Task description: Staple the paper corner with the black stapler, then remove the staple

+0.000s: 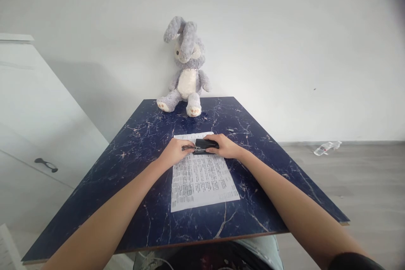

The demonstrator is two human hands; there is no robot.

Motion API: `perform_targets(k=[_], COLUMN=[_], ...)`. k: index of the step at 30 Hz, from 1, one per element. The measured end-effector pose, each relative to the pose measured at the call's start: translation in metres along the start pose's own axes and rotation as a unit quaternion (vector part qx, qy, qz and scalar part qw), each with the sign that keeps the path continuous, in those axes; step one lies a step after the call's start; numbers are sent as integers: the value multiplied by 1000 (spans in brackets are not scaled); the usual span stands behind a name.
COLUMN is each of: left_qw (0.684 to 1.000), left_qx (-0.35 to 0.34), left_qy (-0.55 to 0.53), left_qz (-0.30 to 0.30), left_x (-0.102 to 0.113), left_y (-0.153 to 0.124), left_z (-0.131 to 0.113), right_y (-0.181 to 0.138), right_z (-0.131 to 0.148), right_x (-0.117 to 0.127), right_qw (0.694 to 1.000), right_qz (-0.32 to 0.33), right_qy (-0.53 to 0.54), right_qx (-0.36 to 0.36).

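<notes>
A black stapler [207, 144] lies over the upper part of a printed sheet of paper [202, 181], its metal inside partly showing at the left end. My right hand [228, 146] is closed around the stapler's right end, thumb on the near side and fingers on the far side. At the other end, my left hand [175, 152] pinches a thin metal piece [187, 147] between thumb and fingers. Whether that piece is joined to the stapler or is a strip of staples, I cannot tell. Both hands rest low over the paper.
The dark blue marbled table [152, 215] stands against a white wall. A grey plush rabbit [188, 76] sits at its far edge. Beyond the paper is a small flat object [230, 130]. A white cabinet [38, 122] is at left; a clear plastic object [327, 148] lies on the floor.
</notes>
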State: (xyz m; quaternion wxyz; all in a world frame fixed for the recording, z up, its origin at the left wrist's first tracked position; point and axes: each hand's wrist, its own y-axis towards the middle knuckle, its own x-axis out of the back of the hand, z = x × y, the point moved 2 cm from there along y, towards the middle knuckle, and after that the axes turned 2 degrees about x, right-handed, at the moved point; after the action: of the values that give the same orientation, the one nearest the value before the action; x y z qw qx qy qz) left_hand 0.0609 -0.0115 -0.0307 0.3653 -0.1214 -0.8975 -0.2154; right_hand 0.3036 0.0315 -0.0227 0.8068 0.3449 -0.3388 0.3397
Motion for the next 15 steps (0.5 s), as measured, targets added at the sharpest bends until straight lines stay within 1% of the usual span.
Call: perform_targets(k=[10,15], left_qw=[1000,999], left_qx=[13,33], left_qy=[-9,-22], left_qz=[11,17], left_x=[5,10], left_y=[0,-1], left_z=[-2,1], right_y=[-1,-1], right_z=[-1,-2], right_x=[1,1], right_qw=[1000,1000], right_qz=[1,0], right_qy=[3,2], right_qx=[6,8])
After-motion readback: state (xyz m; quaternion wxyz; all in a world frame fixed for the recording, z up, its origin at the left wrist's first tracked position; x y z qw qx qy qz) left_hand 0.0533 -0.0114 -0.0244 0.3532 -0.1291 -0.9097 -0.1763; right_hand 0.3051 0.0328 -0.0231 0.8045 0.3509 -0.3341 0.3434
